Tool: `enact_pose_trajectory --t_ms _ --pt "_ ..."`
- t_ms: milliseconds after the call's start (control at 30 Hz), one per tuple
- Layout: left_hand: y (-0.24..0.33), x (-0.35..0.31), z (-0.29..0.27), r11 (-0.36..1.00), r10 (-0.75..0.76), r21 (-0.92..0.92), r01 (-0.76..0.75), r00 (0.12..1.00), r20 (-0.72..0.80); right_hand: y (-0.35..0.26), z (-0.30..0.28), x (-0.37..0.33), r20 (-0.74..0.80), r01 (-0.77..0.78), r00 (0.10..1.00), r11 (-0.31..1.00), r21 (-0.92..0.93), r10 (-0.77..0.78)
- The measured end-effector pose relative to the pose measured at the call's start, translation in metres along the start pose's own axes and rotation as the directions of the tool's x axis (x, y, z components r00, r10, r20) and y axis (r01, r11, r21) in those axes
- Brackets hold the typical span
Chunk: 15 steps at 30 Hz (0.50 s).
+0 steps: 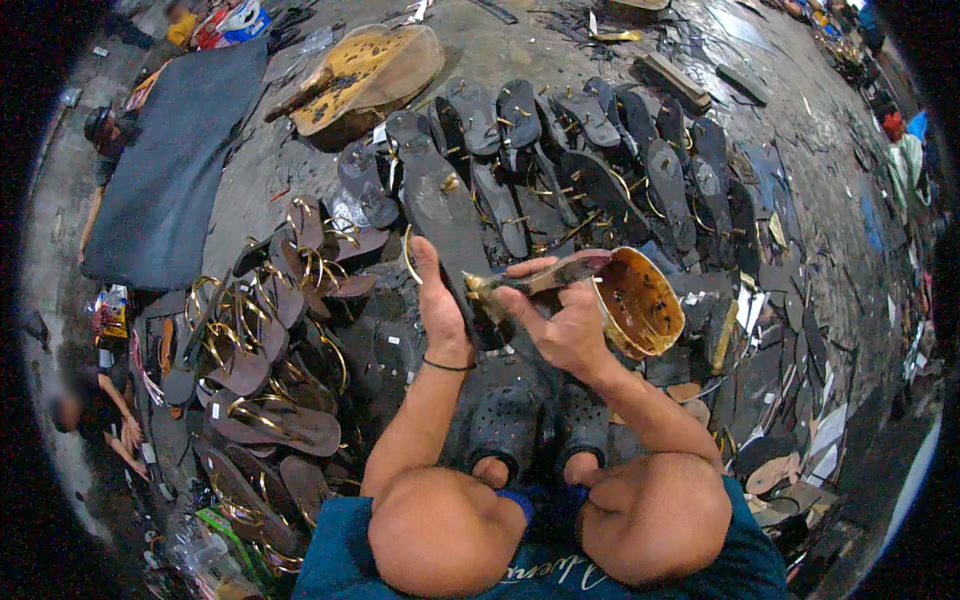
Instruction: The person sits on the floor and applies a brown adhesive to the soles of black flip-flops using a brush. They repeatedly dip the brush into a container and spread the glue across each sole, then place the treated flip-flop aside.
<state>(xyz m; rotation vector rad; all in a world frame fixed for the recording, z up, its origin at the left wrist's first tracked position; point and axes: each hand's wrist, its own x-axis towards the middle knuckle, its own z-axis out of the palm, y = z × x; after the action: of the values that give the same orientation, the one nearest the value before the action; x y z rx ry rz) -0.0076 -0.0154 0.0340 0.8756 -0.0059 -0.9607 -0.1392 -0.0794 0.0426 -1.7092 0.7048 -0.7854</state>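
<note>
My left hand [441, 305] is closed along the edge of a dark sandal sole [491, 330], held up on a slant. A thin gold strap [411, 256] curves beside the left thumb. In my right hand [568, 325] is a brush [578, 270] with a flat, worn handle. Its bristle end points left and meets the sole's face, or lies very close to it. Close by the right hand is a yellowish tub [643, 305] with brown, glue-like residue and dark specks inside. The fingers behind the sole are partly hidden.
Dark soles [500, 205] with gold strap ends lie in rows ahead. Finished-looking sandals with gold straps [270, 420] pile up at left. Beyond are a black sheet [165, 190] and a stained basin [365, 80]. Scraps [790, 460] litter the right. Another person's hand [130, 432] shows far left.
</note>
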Motion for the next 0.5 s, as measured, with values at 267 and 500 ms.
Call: enact_pose_trajectory --t_ms 267,500 --pt "-0.023 0.04 -0.114 0.909 -0.413 0.044 0.415 0.879 0.24 -0.032 0.023 -0.009 0.279 -0.22 0.955 0.877 0.427 0.104" --pt "-0.002 0.004 -0.01 0.994 -0.037 -0.108 0.035 0.999 -0.018 -0.006 0.02 -0.015 -0.035 -0.045 0.998 0.982 0.182 0.052"
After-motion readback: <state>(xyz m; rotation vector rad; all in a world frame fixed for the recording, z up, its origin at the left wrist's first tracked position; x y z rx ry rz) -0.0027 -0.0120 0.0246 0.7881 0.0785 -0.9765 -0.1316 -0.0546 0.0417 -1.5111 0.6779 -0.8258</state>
